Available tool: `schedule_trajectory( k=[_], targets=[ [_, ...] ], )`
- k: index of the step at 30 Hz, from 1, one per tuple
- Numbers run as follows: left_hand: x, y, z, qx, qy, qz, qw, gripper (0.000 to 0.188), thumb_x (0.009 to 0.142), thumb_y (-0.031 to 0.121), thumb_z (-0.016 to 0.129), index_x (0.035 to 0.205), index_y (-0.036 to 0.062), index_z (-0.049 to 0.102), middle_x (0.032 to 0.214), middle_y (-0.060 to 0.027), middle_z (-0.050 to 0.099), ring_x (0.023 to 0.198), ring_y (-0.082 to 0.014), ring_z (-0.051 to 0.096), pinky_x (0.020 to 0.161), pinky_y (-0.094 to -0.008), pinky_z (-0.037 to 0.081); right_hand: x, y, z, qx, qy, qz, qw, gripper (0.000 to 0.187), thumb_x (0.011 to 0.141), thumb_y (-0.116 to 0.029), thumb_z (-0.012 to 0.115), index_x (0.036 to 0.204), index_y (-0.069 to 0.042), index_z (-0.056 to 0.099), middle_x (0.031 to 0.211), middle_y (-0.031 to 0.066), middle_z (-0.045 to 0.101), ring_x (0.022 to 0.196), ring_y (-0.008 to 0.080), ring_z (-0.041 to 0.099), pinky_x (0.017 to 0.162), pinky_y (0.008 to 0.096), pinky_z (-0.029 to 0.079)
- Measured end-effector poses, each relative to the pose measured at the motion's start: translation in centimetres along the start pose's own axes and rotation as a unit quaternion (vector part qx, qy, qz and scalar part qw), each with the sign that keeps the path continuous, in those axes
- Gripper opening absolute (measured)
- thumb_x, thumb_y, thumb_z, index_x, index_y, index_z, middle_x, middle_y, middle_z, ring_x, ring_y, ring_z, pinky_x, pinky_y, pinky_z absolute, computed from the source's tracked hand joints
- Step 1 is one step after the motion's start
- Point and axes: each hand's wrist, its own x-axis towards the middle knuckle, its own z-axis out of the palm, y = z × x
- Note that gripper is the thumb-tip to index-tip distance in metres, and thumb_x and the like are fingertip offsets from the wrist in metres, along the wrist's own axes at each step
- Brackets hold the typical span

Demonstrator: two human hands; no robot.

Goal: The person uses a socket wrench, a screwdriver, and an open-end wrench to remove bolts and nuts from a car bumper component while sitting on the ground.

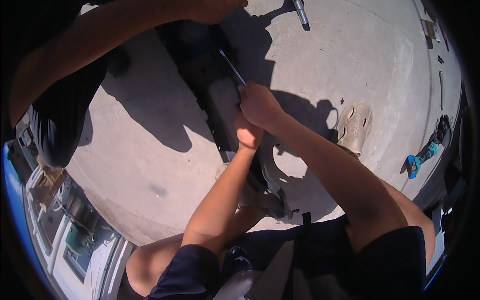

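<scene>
My right hand (260, 106) is closed around a slim shiny metal tool (233, 68). The rod points up and left over a long black panel (200, 82) lying on the ground between my legs. Its far end is slightly wider, but in the deep shade I cannot tell whether it is a wrench or a screwdriver. Just below the right hand, my left hand (249, 134) is closed over the panel's right side, its fingers mostly hidden. What it grips cannot be made out.
Another person's arm (100, 37) reaches across the far left, their hand (215, 11) over the panel's far end. A metal tube-shaped tool (301, 14) lies beyond. A teal cordless power tool (422, 157) and a long wrench (441, 90) lie right. My beige clog (355, 127) stands nearby.
</scene>
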Motion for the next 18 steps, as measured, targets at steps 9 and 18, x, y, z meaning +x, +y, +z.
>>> schedule_trajectory(
  k=[9, 18],
  targets=[
    [1.1, 3.3, -1.4, -0.006, 0.01, -0.099, 0.995, 0.045, 0.086, 0.032, 0.064, 0.116, 0.0022, 0.048, 0.114, -0.0253, 0.061, 0.104, -0.044, 0.059, 0.083, -0.0436, 0.051, -0.5, 0.4, -0.3, -0.025, 0.053, -0.007, 0.998, 0.029, 0.094, -0.026, 0.05, 0.092, 0.0, 0.061, 0.083, 0.0234, 0.066, 0.081, 0.0397, 0.065, 0.073, 0.047, 0.051],
    [1.4, 4.0, -1.6, -0.043, 0.044, -0.221, 0.973, 0.049, 0.088, 0.03, 0.06, 0.121, -0.0042, 0.048, 0.11, -0.0333, 0.059, 0.107, -0.0482, 0.055, 0.087, -0.0461, 0.047, -1.3, 5.8, 0.1, 0.139, 0.248, -0.008, 0.959, 0.034, 0.099, -0.03, 0.047, 0.085, 0.0, 0.054, 0.068, 0.0192, 0.06, 0.067, 0.0361, 0.062, 0.063, 0.0472, 0.046]
  ],
)
